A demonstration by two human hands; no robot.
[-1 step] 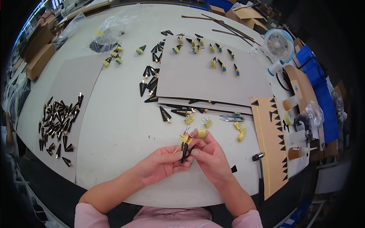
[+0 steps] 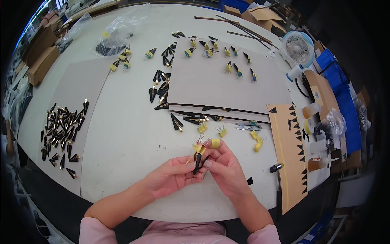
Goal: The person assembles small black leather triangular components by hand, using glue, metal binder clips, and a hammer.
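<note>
Near the table's front edge, my left hand [image 2: 168,177] pinches a black hair clip [image 2: 197,163] between thumb and fingers. A yellow binder clip [image 2: 197,149] with wire handles grips its upper end. My right hand [image 2: 224,167] is close beside it, its thumb and fingers closed on a small dark piece [image 2: 206,160], partly hidden, whose kind I cannot make out. Another yellow binder clip [image 2: 215,143] sits at the right index finger. A thin stick-like piece shows beside the left thumb. Just beyond the hands lie loose yellow binder clips [image 2: 222,131] and black hair clips [image 2: 176,122].
Black and gold hair clips [image 2: 65,128] are heaped on a grey board at left. Clamped ones [image 2: 239,72] stand on a grey board [image 2: 219,91] ahead. Snips [image 2: 248,127], a brown card [image 2: 290,175] with black triangles, bottles [image 2: 317,164] and a fan [image 2: 297,48] are at right.
</note>
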